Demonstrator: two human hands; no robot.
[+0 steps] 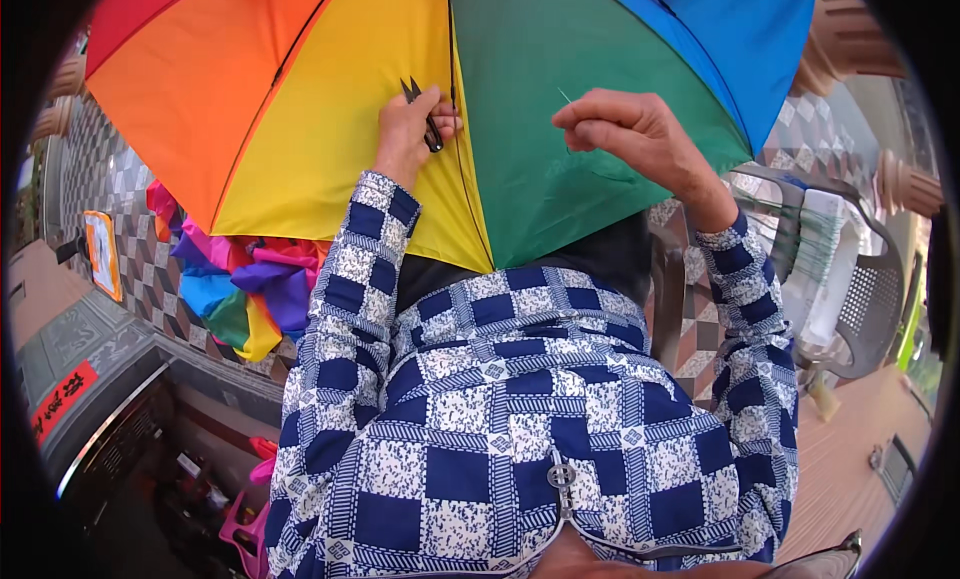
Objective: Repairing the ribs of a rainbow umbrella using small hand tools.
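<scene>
A rainbow-coloured umbrella canopy [345,149] is spread over my lap, its inner side with dark ribs [452,54] facing me. My left hand [400,142] holds black thread snips [432,131], blades pointing up and away. Its fingers reach around the rib between the yellow and green panels; whether they grip it I cannot tell. Above the green panel, my right hand [642,129] pinches a thin needle [564,96] between thumb and fingers. Below that hand a fine thread [600,171] loops faintly over the green cloth.
A heap of multicoloured cloth [245,279] lies on the tiled floor at left, near an orange-edged board [102,256]. Pink plastic items [245,524] stand at lower left. At right is a grey chair [868,299] with white cloth [825,264] over it.
</scene>
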